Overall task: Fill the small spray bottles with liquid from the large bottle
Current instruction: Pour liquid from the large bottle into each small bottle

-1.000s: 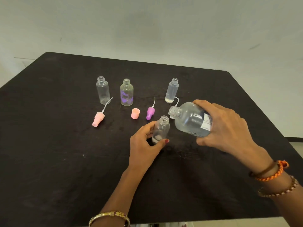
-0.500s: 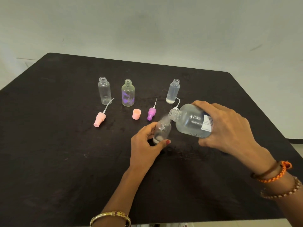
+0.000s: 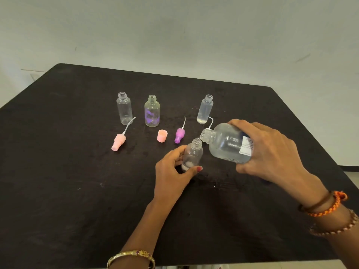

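My right hand [image 3: 270, 152] grips the large clear bottle [image 3: 227, 144], tipped to the left with its open mouth just above the neck of a small clear bottle [image 3: 192, 154]. My left hand [image 3: 172, 175] holds that small bottle near its base on the black table [image 3: 68, 191]; a little liquid lies in its bottom. Three more small open bottles stand at the back: a clear one [image 3: 124, 110], one with purple marks [image 3: 152, 111], and a narrow one [image 3: 205, 109] with some liquid at its bottom.
A pink spray head [image 3: 118, 141] with its tube, a pink cap [image 3: 162, 135] and a purple spray head [image 3: 179, 134] lie between the back bottles and my hands. A white tube [image 3: 210, 121] shows behind the large bottle. The table ends near my forearms.
The large bottle has tipped further and moved left, bringing its mouth down over the small bottle's neck. My left hand stays on the small bottle.
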